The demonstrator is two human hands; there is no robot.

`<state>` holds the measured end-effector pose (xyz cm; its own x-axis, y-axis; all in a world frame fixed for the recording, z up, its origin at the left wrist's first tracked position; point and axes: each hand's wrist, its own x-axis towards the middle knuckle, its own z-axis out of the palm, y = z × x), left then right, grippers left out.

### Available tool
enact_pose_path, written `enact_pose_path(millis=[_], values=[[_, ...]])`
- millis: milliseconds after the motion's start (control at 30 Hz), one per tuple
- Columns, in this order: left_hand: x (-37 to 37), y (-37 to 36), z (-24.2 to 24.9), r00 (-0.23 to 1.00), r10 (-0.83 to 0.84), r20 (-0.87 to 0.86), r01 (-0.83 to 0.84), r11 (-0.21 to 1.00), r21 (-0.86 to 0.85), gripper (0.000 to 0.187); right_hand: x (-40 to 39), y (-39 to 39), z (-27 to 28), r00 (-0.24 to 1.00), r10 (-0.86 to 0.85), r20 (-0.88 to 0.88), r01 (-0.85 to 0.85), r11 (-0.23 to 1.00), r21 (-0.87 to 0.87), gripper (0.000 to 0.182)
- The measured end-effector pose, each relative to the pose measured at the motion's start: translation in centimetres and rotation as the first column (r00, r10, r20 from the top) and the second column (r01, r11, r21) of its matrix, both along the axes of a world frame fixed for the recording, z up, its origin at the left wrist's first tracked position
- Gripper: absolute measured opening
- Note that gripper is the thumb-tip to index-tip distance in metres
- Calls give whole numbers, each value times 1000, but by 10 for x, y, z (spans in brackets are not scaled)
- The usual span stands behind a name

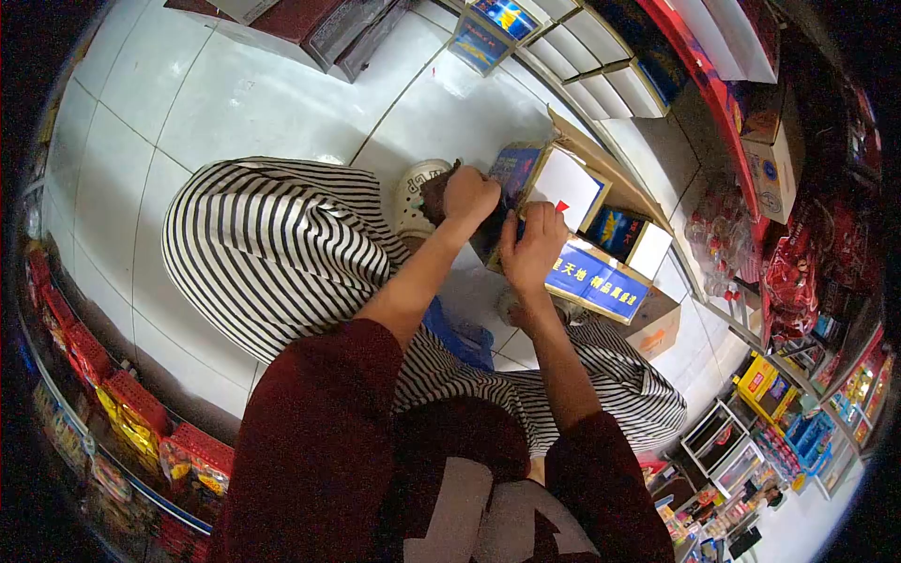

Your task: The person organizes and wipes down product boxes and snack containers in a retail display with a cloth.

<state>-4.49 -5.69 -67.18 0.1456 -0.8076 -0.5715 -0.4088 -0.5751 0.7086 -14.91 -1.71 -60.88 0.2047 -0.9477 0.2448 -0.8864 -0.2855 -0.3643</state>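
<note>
My left hand (471,195) is closed in a fist round a dark brown cloth (435,199), which bunches out beside a cream clog (413,208) on my foot. Just to its right, my right hand (535,246) has its fingers bent over a blue box with a white side (566,188). That box sits at the near end of an open carton (598,281) with yellow characters on a blue panel. Another blue box (615,232) stands inside the carton. My right fingertips hide part of the box's edge.
White floor tiles (272,103) surround me. Several white-sided blue boxes (572,56) line the shelf at the top. Dark red cartons (314,33) stand at the top left. Red snack packs (131,403) fill a shelf at the lower left, and a brown carton (774,169) is at the right.
</note>
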Motion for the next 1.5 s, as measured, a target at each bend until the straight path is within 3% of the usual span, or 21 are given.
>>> enact_pose_path(millis=[67, 167, 267, 567, 667, 733, 800, 867, 900, 933, 967, 1000, 1033, 1067, 1100, 1200, 1333, 1500], values=[[6, 2, 11, 992, -40, 116, 34, 998, 51, 32, 2, 0, 0, 1000, -2, -10, 3, 1000, 7, 16], [7, 8, 27, 987, 20, 157, -24, 999, 24, 34, 2, 0, -1, 1000, -11, -27, 11, 1000, 7, 17], [4, 10, -1, 991, -132, 30, 130, 990, 53, 38, 1, 1, -1, 999, -8, -32, 8, 1000, -2, 19], [-11, 19, -48, 928, 158, -338, -116, 983, 142, 29, 1, 1, -4, 999, -16, -37, 16, 1000, 2, 17], [-15, 15, -26, 964, 72, -257, -33, 988, 153, 28, 1, 0, -4, 999, -17, -32, 18, 1000, 1, 17], [-13, 18, -33, 971, -89, -220, 83, 996, -34, 28, 0, 0, -4, 999, -21, -25, 21, 1000, 11, 17], [-13, 24, -35, 949, -56, -310, 48, 998, -32, 27, 1, 1, -4, 999, -30, -35, 30, 1000, 9, 18], [-6, 21, -5, 845, 209, -493, -133, 974, 184, 26, 0, 1, -4, 999, -35, -41, 35, 999, 4, 19], [-1, 20, -3, 939, -69, -338, 29, 992, -123, 25, 0, 1, -4, 999, -36, -40, 36, 999, 2, 18], [8, 17, -3, 950, -297, -99, 239, 892, -384, 23, 0, 0, -4, 999, -36, -38, 36, 999, -2, 18], [13, 14, -2, 876, -444, 188, 467, 686, -558, 22, 0, -1, -4, 999, -34, -37, 34, 999, 3, 18], [16, 6, 12, 920, -331, -209, 215, 874, -437, 20, -1, -2, -4, 999, -36, -38, 36, 999, 8, 18], [19, -6, 34, 829, -112, -548, 4, 981, -195, 18, -2, -1, -3, 998, -40, -42, 41, 999, 12, 18], [18, -13, 45, 622, 175, -763, -132, 984, 119, 16, -3, 0, -4, 998, -50, -47, 51, 998, 29, 19], [16, -14, 41, 547, 316, -775, -201, 949, 245, 15, -3, -1, -4, 997, -52, -52, 55, 998, 43, 19], [6, -14, 39, 727, 313, -611, -283, 948, 150, 14, -4, -2, -4, 998, -43, -35, 45, 998, 47, 22], [8, -21, 53, 792, 280, -542, -216, 960, 179, 14, -3, -3, -2, 999, -38, 10, 38, 999, 32, 23], [8, -20, 64, 845, 143, -515, -200, 978, -56, 11, -13, -6, 11, 997, 19, 79, -31, 988, 152, 25]])
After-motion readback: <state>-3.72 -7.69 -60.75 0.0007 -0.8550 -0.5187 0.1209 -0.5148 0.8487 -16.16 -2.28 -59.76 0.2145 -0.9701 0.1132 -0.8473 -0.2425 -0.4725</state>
